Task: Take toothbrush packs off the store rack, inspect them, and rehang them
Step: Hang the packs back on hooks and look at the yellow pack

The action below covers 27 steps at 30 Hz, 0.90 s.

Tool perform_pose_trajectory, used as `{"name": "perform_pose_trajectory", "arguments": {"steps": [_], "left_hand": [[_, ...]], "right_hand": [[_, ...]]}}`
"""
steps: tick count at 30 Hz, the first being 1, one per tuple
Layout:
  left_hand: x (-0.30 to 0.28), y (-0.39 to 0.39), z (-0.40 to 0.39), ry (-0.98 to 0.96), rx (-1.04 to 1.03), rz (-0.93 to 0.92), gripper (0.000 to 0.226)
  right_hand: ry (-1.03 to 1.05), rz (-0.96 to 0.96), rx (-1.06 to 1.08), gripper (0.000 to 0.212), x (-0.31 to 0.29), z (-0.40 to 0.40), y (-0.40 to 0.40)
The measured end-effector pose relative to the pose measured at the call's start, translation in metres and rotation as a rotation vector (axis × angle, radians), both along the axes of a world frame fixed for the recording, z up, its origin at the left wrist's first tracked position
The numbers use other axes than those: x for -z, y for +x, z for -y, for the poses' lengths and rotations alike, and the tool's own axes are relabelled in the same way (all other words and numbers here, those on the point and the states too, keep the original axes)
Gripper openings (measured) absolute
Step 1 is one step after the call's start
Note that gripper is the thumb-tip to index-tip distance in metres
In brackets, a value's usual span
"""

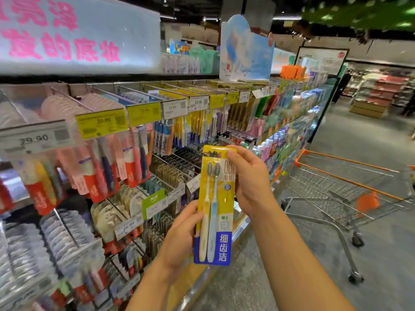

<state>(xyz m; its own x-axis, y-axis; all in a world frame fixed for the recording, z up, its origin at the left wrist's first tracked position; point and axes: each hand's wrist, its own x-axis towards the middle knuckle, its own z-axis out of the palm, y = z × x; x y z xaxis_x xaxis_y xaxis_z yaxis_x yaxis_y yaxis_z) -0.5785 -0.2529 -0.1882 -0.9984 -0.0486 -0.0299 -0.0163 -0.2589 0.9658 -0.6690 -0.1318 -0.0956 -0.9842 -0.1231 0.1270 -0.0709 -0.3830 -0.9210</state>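
- One toothbrush pack (215, 205) — yellow with a blue foot, two brushes inside — upright in front of the rack (116, 167), off its peg.
- Left hand (179, 239) grips the lower left edge, thumb on the front.
- Right hand (249, 180) pinches the top right corner, fingers curled behind.
- Hanging packs and price tags (102, 123) fill the rack at left.
- Orange-trimmed shopping cart (345, 187) stands in the aisle at right.

Hanging packs (107, 167) and price tags (102, 123) crowd the rack (170, 160) across the left and centre of the frame, leaving only narrow gaps between hooks, while open floor (336, 135) at right is partly blocked by a shopping cart (350, 187) at middle right.
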Motion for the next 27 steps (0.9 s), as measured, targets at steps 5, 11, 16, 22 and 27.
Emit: {"name": "perform_pose_trajectory", "arguments": {"steps": [5, 11, 16, 22, 27], "left_hand": [[0.004, -0.03, -0.019, -0.017, -0.031, -0.01, 0.035], [0.006, -0.077, -0.064, -0.045, -0.12, 0.017, 0.037], [-0.008, -0.11, -0.105, -0.081, -0.185, 0.049, 0.04], [-0.024, -0.157, -0.151, -0.017, -0.306, 0.025, 0.035], [-0.03, -0.195, -0.185, -0.075, -0.363, -0.052, 0.027]], "right_hand": [[-0.038, 0.018, -0.021, 0.01, 0.008, -0.014, -0.039], [-0.028, -0.003, -0.095, 0.012, 0.011, -0.047, -0.087], [-0.029, -0.02, -0.117, 0.013, 0.007, -0.078, -0.13], [-0.024, -0.064, -0.149, 0.012, 0.002, -0.116, -0.174], [-0.021, -0.11, -0.196, 0.009, 0.008, -0.14, -0.205]]}}
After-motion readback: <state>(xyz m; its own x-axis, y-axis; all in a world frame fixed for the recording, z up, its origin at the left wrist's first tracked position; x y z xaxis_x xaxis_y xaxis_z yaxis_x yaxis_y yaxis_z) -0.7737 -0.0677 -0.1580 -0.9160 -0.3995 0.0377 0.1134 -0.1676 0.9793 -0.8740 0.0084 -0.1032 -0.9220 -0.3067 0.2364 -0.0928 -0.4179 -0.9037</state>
